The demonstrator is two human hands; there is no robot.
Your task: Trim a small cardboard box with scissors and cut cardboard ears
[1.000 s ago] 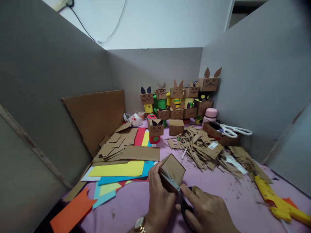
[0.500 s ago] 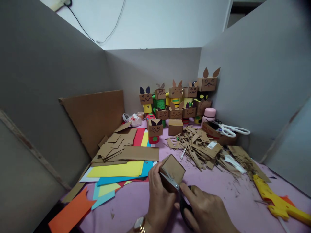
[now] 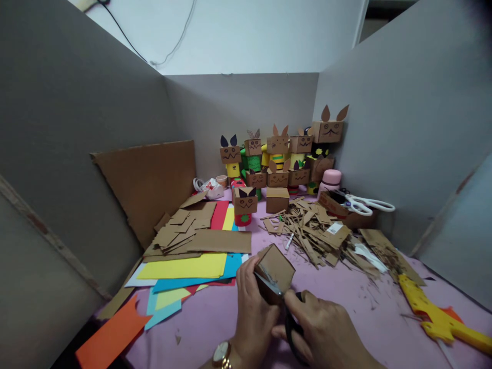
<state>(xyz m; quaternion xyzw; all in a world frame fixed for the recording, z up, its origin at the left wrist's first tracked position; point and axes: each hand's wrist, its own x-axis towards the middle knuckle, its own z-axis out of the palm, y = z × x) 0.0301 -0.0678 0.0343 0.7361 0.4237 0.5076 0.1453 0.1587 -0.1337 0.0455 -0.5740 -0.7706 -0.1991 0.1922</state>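
My left hand (image 3: pixel 252 302) grips a small cardboard box (image 3: pixel 277 266) from its left side, above the purple cloth. The box is tilted, with one corner pointing up. In my right hand (image 3: pixel 321 320) is a pair of black-handled scissors (image 3: pixel 294 328), my fingers in the handle loops. Their metal blades lie along the box's near edge and point up and left toward my left fingertips. Part of the box's underside is hidden by my hands.
Several cardboard animal figures (image 3: pixel 245 202) stand at the back. Cardboard scraps (image 3: pixel 313 230) are heaped right of centre, beside white-handled scissors (image 3: pixel 363 205). Coloured paper (image 3: pixel 180 267) and cardboard pieces lie left. A yellow glue gun (image 3: pixel 442 320) rests at the right. Grey panels (image 3: pixel 246 102) enclose the table.
The box has shifted very slightly to the right in my left hand. My right hand's fingers and the scissor handles have moved a little, with the blades still at the box's edge.
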